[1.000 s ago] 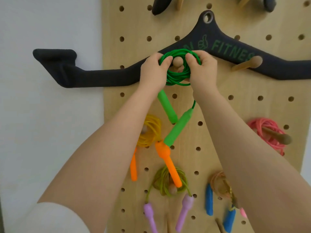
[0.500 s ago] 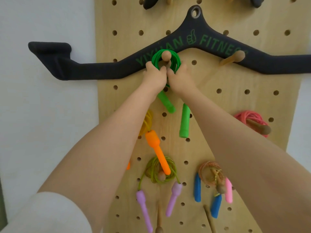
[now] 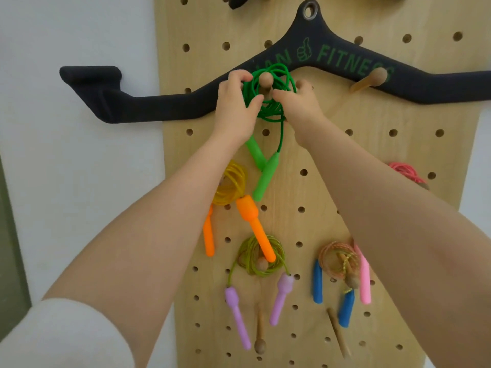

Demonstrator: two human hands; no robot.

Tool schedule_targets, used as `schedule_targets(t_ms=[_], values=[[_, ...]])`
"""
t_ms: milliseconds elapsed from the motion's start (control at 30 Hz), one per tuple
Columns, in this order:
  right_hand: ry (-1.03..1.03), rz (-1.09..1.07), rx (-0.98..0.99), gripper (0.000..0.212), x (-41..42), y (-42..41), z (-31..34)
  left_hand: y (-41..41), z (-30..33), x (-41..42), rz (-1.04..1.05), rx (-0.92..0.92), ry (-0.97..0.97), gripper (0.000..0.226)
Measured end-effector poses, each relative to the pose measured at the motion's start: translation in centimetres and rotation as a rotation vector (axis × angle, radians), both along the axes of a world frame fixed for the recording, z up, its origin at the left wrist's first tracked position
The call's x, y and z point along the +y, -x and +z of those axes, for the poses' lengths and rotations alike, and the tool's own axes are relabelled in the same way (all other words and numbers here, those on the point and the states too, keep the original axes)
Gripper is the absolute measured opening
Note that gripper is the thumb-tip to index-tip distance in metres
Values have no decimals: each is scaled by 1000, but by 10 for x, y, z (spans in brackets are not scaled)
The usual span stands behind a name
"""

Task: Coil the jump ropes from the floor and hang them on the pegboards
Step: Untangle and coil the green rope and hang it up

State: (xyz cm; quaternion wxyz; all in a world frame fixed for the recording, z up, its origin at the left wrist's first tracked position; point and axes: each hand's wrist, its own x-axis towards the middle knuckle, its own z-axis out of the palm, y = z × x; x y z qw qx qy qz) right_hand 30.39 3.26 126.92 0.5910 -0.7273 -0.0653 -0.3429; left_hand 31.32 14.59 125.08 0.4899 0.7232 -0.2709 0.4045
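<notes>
**Green jump rope looped over a wooden peg, both hands at the coil**

Left to right. A black fitness handle bar [image 3: 148,106], printed with green lettering, spans the wooden pegboard [image 3: 332,160] and juts out past its left edge over the white wall. The left hand [image 3: 235,107] grips the left side of the green jump rope [image 3: 268,102], thumb and curled fingers closed round the coil's strands. The coil hangs around a round-headed wooden peg [image 3: 265,80], whose knob shows through the loop. The rope's two green handles [image 3: 263,168] dangle below the coil, crossing each other just above the orange handles. The right hand [image 3: 301,104] meets the coil's right side with curled fingers, thumb tip at the strands beside the peg (whether it truly pinches the rope cannot be told). A second peg [image 3: 372,80] further right props the black bar.

Lower on the board hang other coiled ropes: a yellow rope with orange handles [image 3: 231,187], an olive rope with lilac handles [image 3: 261,257], a rope with blue handles and a pink one [image 3: 342,264], and, at the far right, a pink-red rope [image 3: 406,172] partly hidden behind the right forearm.
</notes>
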Motion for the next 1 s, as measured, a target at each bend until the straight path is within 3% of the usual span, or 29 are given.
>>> schedule_targets(t_ms=[67, 167, 300, 367, 567, 700, 833, 900, 1000], values=[[-108, 95, 63, 44, -4, -3, 4, -1, 1, -2, 48, -65, -21, 32], [-189, 268, 42, 8, -4, -4, 3, -7, 4, -5, 55, -5, 49, 30], [-85, 205, -195, 21, 2, -5, -2, -6, 7, -6, -257, 194, 307, 42], [-115, 203, -288, 23, 4, -2, -8, -1, 8, -5, -314, 170, 330, 42], [39, 77, -524, 24, 33, 18, -28, 20, -6, 9, -100, -53, 338, 33], [208, -72, -524, 33, 72, 24, -38, 26, -16, 33, 258, -171, 308, 31], [189, -280, -474, 36, 93, 21, -42, 40, -43, 53, 349, -366, 170, 30], [264, -272, -476, 38, 103, 19, -45, 49, -47, 58, 185, -228, 136, 23], [505, -303, -598, 37, 120, 22, -55, 55, -36, 59, -30, 81, 263, 40]])
